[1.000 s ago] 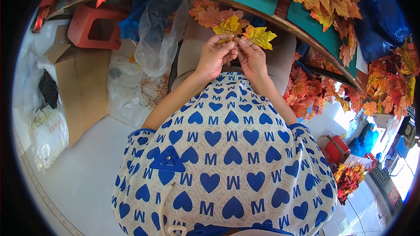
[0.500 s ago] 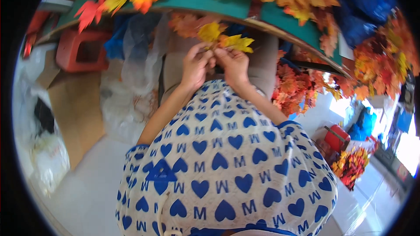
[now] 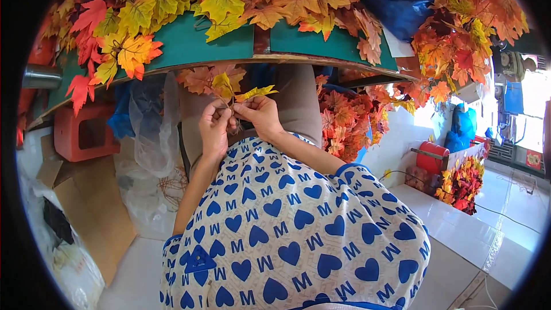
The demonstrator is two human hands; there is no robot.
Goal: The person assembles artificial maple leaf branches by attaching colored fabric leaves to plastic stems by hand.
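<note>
left hand (image 3: 213,127): thumb and forefinger pinched narrow on the thin stems (image 3: 232,104), the other fingers curled in below.
right hand (image 3: 261,117): thumb and forefinger pinched at the base of the right yellow leaf (image 3: 256,92), close beside the left fingertips.
leaves in work: the right yellow leaf spreads just beyond the right fingertips; the left yellow leaf (image 3: 222,86) stands beyond the left ones, with pinkish-orange leaves (image 3: 198,81) farther out to their left, seemingly part of the same spray.
done: several leaves look gathered at their stems, judging by how they meet at the fingertips.
left: the join under the fingertips seems unfinished; whether anything fastens it is hidden.
loose stock: yellow leaves (image 3: 155,1) and orange leaves (image 3: 304,1) lie well beyond the fingers on the green table (image 3: 229,46), apart from this spray.
right of the fingers: a red-orange leaf bunch (image 3: 344,126) sits below the table edge; whether it is finished, cannot tell.
</note>
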